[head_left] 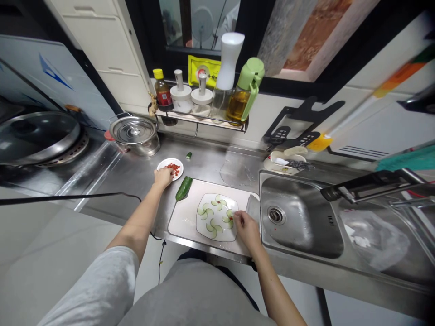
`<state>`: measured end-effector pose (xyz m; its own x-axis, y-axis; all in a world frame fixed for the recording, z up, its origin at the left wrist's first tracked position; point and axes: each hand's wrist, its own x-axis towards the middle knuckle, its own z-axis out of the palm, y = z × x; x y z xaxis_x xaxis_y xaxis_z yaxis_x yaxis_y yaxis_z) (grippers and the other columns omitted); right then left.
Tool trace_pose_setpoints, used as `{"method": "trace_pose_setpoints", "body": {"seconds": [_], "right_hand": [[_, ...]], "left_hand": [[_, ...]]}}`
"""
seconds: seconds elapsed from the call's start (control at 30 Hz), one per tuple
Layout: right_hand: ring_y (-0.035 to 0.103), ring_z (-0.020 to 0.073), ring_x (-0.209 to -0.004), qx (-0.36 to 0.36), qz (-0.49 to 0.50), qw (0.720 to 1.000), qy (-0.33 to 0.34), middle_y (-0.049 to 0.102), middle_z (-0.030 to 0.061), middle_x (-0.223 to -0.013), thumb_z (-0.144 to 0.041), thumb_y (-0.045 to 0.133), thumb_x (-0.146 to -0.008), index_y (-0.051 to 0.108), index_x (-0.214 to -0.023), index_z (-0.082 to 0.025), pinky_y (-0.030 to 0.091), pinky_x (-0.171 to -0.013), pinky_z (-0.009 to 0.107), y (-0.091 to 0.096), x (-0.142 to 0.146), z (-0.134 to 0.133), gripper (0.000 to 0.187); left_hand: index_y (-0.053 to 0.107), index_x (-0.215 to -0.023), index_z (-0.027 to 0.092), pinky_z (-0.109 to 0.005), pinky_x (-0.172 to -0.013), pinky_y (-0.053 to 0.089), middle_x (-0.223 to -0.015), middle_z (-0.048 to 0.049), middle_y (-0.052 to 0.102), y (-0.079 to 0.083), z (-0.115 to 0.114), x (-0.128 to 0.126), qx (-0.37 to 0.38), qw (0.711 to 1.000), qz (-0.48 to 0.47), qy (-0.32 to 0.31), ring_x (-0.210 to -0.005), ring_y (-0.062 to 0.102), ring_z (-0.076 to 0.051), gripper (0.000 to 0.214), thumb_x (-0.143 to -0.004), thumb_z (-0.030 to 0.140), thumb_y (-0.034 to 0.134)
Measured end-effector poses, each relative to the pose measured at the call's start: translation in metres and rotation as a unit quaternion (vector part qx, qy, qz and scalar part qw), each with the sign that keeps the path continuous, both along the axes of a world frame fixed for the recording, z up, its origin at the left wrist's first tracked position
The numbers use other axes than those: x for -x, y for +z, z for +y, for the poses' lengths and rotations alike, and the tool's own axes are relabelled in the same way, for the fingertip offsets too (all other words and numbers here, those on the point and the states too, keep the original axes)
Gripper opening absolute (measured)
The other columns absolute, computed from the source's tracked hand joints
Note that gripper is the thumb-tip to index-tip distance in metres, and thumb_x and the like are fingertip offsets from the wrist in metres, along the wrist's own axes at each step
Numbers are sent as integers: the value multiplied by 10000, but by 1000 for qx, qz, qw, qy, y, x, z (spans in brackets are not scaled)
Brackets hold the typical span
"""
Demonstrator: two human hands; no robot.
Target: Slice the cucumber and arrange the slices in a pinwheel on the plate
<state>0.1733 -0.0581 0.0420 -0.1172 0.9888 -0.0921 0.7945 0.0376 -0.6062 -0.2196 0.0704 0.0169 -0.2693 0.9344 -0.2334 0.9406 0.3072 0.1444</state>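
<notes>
A white square plate point(217, 231) lies on a pale cutting board point(183, 217) and carries cucumber slices point(214, 213) arranged in pinwheel shapes. My right hand point(246, 226) rests at the plate's right edge, its fingers pinched on a small red bit by a cucumber pinwheel. My left hand point(163, 175) reaches to a small white dish of red pieces point(171, 168) behind the board, fingers curled at its rim. A half cucumber point(184, 188) lies at the board's far left corner.
A steel sink point(299, 217) sits right of the board, with a knife blade point(253, 207) between them. A lidded pot point(135, 133) and a wok point(37, 136) stand at the left. A rack of bottles point(204, 97) lines the back wall. A cucumber end point(188, 155) lies on the counter.
</notes>
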Motion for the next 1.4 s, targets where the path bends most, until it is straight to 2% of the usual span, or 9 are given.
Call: {"method": "trace_pose_setpoints", "body": {"seconds": [0.23, 0.43, 0.53, 0.63, 0.77, 0.87, 1.03, 1.23, 1.4], "right_hand": [[584, 190, -660, 9, 14, 1000, -4, 680, 70, -781, -408, 375, -884, 641, -892, -196, 379, -609, 264, -1, -2, -3, 340], [589, 190, -670, 7, 17, 1000, 2, 675, 64, -744, -419, 371, -889, 651, -891, -185, 379, -607, 259, -1, -1, -3, 365], [587, 189, -669, 4, 11, 1000, 4, 674, 65, -735, -416, 374, -887, 657, -895, -183, 373, -597, 258, 0, 1, -3, 366], [585, 186, -663, 3, 13, 1000, 7, 676, 64, -743, -415, 376, -889, 660, -903, -183, 370, -591, 258, -1, 2, -4, 367], [576, 182, -649, 1, 14, 1000, 8, 655, 51, -707, -414, 381, -891, 657, -911, -182, 364, -589, 256, -6, 1, -6, 361], [569, 180, -648, -1, 14, 1000, 6, 635, 39, -682, -406, 395, -886, 650, -908, -182, 363, -595, 253, -8, 2, -7, 340], [559, 168, -650, -12, 34, 999, 7, 629, 32, -694, -369, 406, -890, 640, -879, -186, 372, -610, 247, -2, 9, -8, 297], [575, 159, -707, -17, 77, 996, 43, 647, 38, -765, -291, 415, -895, 627, -876, -189, 395, -654, 240, 6, 21, -18, 236], [582, 160, -747, 5, 77, 995, 63, 663, 39, -824, -257, 432, -896, 636, -907, -197, 406, -677, 246, 8, 26, -34, 213]], "left_hand": [[665, -904, 226, -450, -915, 343, -1124, -112, 649, 2, -3, -2, 10, 1000, -14, -7, -1059, 573, -301, 230, -852, 291, 450], [608, -813, 202, -392, -903, 384, -926, -63, 704, 3, -6, 1, -69, 984, -122, 106, -956, 618, -243, 104, -810, 249, 515], [573, -723, 183, -321, -833, 430, -746, -24, 681, 3, -9, 0, -142, 925, -299, 186, -834, 621, -197, 59, -732, 232, 605], [570, -715, 163, -277, -737, 463, -667, -17, 652, 4, -12, -6, -174, 857, -433, 219, -719, 616, -159, 142, -697, 282, 647], [612, -780, 141, -273, -710, 471, -737, -52, 682, 8, -20, -19, -174, 831, -487, 204, -723, 625, -155, 296, -651, 394, 699], [643, -817, 134, -262, -676, 455, -745, -60, 684, 13, -35, -33, -172, 796, -553, 178, -718, 613, -154, 394, -605, 454, 734], [638, -876, 148, -247, -672, 446, -688, -14, 648, 18, -71, -79, -135, 768, -617, 108, -666, 589, -124, 435, -597, 459, 761], [619, -883, 159, -238, -660, 442, -654, 13, 592, 11, -117, -141, -70, 780, -622, 0, -633, 561, -110, 308, -704, 398, 695], [620, -944, 185, -234, -662, 423, -674, 23, 605, 9, -145, -162, -42, 844, -532, -53, -643, 552, -114, 202, -779, 300, 603]]}}
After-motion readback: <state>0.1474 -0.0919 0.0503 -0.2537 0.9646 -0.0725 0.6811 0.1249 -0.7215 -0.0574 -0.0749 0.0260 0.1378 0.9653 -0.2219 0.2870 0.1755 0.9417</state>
